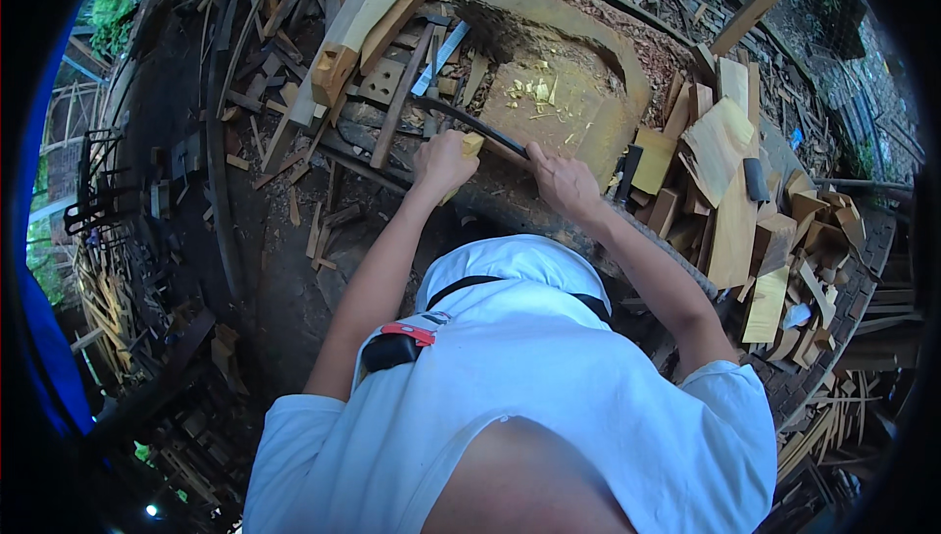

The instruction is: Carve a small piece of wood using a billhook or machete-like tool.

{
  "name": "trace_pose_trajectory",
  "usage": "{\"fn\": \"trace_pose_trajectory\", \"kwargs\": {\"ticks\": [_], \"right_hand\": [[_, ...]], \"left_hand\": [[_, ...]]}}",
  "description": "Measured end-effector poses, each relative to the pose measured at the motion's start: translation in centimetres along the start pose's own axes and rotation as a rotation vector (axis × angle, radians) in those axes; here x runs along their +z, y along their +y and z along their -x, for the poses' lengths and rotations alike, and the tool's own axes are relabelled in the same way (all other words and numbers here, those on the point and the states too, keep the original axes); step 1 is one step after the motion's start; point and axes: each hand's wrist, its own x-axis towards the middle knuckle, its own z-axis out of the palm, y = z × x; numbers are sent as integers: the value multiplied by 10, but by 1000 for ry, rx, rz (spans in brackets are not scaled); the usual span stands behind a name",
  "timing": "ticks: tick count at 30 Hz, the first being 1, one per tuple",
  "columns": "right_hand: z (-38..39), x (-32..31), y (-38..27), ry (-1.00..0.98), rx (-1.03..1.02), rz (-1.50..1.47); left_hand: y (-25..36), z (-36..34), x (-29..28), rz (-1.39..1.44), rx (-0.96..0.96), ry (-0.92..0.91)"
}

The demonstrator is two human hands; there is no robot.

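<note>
My left hand (pixel 446 165) is closed around a small yellow wood block (pixel 471 145), whose end shows past the fingers. My right hand (pixel 566 182) grips the near end of a long dark knife (pixel 480 126). Its slightly curved blade points to the far left, passing just beyond the block; whether the two touch I cannot tell. Beyond both hands is a worn wooden chopping block (pixel 588 142), with pale yellow shavings (pixel 542 93) scattered on top. A hammer (pixel 402 98) with a long wooden handle lies left of it, beside a bluish-white metal ruler (pixel 441 58).
Stacked timber (pixel 368 14) rises at the far left of the work area. Right of the chopping block is a heap of cut boards and blocks (pixel 730 171), with a dark cylinder (pixel 755 180) on it. Wood scraps (pixel 319 235) litter the ground at left.
</note>
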Motion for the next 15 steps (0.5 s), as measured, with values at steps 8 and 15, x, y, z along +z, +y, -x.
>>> {"fn": "trace_pose_trajectory", "kwargs": {"ticks": [8, 15], "right_hand": [[8, -7, -6, 28, 28, -29], [12, -14, -6, 5, 12, -78]], "left_hand": [[-5, 0, 6, 5, -22, 5], [-3, 2, 4, 29, -26, 0]]}}
